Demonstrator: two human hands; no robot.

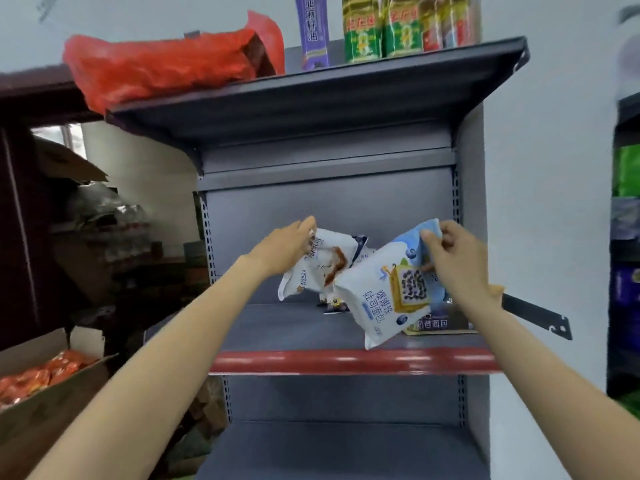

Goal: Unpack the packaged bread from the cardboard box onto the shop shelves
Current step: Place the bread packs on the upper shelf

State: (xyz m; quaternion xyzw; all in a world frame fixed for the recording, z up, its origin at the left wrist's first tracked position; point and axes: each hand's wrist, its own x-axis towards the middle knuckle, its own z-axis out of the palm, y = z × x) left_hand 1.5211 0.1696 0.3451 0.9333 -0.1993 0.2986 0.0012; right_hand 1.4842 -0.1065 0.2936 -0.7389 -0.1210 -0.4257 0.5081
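Two bread packets are in the hands, one each. The left hand point(289, 245) grips the top edge of a white plastic bread packet with a brown toast picture point(320, 263), fingers curled over it, so that the packet hangs tilted above the grey metal middle shelf with a red front strip point(346, 362). The right hand point(457, 261) pinches the upper corner of a white and pale blue bread packet printed with a dark-dotted toast slice point(388, 292) between thumb and fingers; this packet slants down to the left, its lower end hanging over the shelf's front edge.

A third, flat packet with a dark label point(441, 322) lies on the middle shelf at the right, partly hidden behind the right-hand packet. At least one more small packet point(334, 304) sits at the back of the shelf behind the two held ones; how many are there I cannot tell.

On the grey top shelf point(311, 95) lie one red plastic bag point(166, 67), one tall purple box point(313, 29) and a row of oil bottles, at least two with green labels point(381, 27). At the lower left stands an open cardboard box of orange packets point(41, 374). A grey bottom shelf point(329, 452) lies below.
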